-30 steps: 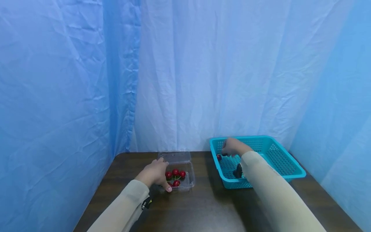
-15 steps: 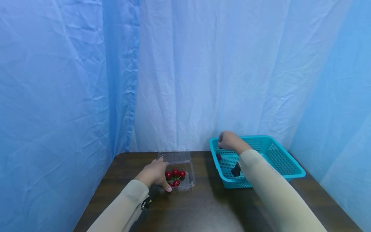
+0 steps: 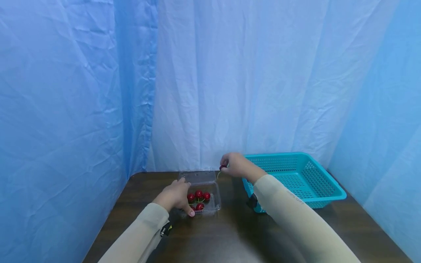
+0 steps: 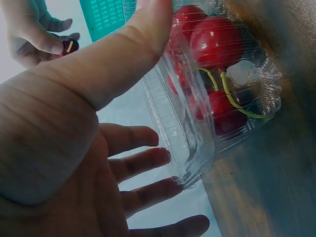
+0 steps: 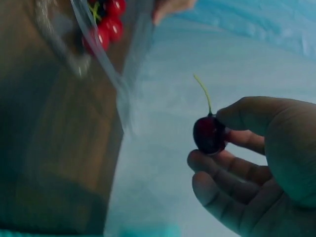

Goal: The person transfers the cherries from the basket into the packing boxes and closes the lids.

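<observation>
A dark red cherry (image 5: pixel 210 135) with a green stem is pinched between the thumb and fingers of my right hand (image 3: pixel 237 166). That hand is raised between the teal basket (image 3: pixel 325 200) and the clear plastic box (image 3: pixel 215 208). Several bright red cherries (image 3: pixel 198 194) with green stems lie in the box, whose lid (image 3: pixel 198 177) is flipped back. My left hand (image 3: pixel 175 195) rests at the box's left side. In the left wrist view its straight fingers (image 4: pixel 148 160) touch the box's edge, and the thumb (image 4: pixel 148 32) reaches over its near side.
The basket stands on the right of the dark wooden table (image 3: pixel 217 241), its near left corner partly covered by my right sleeve (image 3: pixel 289 212). Blue-white curtains (image 3: pixel 204 84) hang behind the table and at both sides.
My right hand has risen out of the basket and moved left over its rim, carrying the cherry towards the box. My left hand has stayed at the box.
</observation>
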`<state>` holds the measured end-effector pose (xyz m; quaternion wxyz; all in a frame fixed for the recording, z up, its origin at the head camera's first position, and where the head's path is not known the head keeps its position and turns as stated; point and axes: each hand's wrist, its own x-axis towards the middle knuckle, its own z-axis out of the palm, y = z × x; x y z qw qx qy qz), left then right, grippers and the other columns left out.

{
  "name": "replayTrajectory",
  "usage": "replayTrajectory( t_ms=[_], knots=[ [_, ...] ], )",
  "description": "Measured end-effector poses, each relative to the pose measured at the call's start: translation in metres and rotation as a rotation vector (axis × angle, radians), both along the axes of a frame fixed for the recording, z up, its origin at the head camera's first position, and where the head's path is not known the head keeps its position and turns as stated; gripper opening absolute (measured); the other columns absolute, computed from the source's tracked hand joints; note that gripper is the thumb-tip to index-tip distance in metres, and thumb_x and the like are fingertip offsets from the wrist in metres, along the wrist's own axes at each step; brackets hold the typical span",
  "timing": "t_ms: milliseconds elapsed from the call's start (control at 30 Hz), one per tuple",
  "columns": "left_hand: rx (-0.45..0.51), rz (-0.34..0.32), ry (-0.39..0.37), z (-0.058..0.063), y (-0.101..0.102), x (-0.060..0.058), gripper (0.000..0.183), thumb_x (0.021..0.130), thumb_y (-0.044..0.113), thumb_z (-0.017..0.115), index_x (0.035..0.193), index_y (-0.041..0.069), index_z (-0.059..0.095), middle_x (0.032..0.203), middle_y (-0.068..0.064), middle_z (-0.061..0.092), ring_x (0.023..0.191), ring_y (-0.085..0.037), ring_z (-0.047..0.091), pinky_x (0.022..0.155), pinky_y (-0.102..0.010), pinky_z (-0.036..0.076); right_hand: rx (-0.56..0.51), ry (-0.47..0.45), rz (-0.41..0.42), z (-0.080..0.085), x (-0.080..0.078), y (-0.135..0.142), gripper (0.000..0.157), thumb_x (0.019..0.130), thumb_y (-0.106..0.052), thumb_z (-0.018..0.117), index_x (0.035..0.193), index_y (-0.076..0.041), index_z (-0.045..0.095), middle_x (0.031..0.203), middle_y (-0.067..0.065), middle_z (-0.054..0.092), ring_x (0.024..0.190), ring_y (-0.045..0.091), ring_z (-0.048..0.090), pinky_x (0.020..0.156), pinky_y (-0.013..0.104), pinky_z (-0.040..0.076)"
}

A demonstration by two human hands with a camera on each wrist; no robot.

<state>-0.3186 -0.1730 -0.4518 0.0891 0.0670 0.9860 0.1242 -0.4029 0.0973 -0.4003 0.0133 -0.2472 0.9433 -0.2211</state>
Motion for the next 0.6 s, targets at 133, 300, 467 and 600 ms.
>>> replayTrajectory(
  t_ms=[133, 300, 467, 600],
  knots=[
    [0.002, 0.003, -0.011, 0.0, 0.0, -0.001, 0.116, 0.066, 0.045, 0.112, 0.164, 0.009, 0.059, 0.176, -0.024, 0.047, 0.162, -0.051, 0.045, 0.121, -0.073, 0.052, 0.005, -0.018, 0.096, -0.011, 0.006, -0.021, 0.005, 0.106, -0.016, 0.081, 0.106, -0.012, 0.082, 0.1, 0.003, 0.081, 0.086, 0.014, 0.073, 0.082, 0.037, 0.068],
    [0.004, 0.011, -0.025, 0.0, 0.0, -0.003, 0.116, 0.067, 0.045, 0.112, 0.164, 0.01, 0.059, 0.177, -0.024, 0.046, 0.162, -0.051, 0.045, 0.121, -0.074, 0.052, 0.033, -0.066, 0.155, -0.025, 0.016, -0.049, 0.005, 0.104, -0.019, 0.083, 0.107, -0.015, 0.084, 0.098, -0.001, 0.081, 0.084, 0.012, 0.073, 0.08, 0.033, 0.069],
    [-0.004, 0.003, -0.023, 0.001, 0.0, -0.004, 0.116, 0.066, 0.046, 0.112, 0.163, 0.009, 0.06, 0.175, -0.024, 0.048, 0.161, -0.049, 0.047, 0.121, -0.072, 0.053, 0.07, -0.106, 0.199, -0.041, 0.024, -0.071, 0.006, 0.103, -0.019, 0.086, 0.107, -0.015, 0.085, 0.097, -0.003, 0.08, 0.079, 0.009, 0.071, 0.077, 0.026, 0.067],
    [-0.01, -0.008, -0.02, -0.001, -0.001, -0.005, 0.116, 0.065, 0.046, 0.112, 0.162, 0.008, 0.061, 0.173, -0.023, 0.049, 0.158, -0.048, 0.049, 0.12, -0.071, 0.054, 0.103, -0.091, 0.219, -0.052, 0.028, -0.083, 0.004, 0.101, -0.015, 0.087, 0.102, -0.014, 0.084, 0.09, -0.004, 0.078, 0.073, 0.007, 0.069, 0.072, 0.023, 0.064]
  ],
)
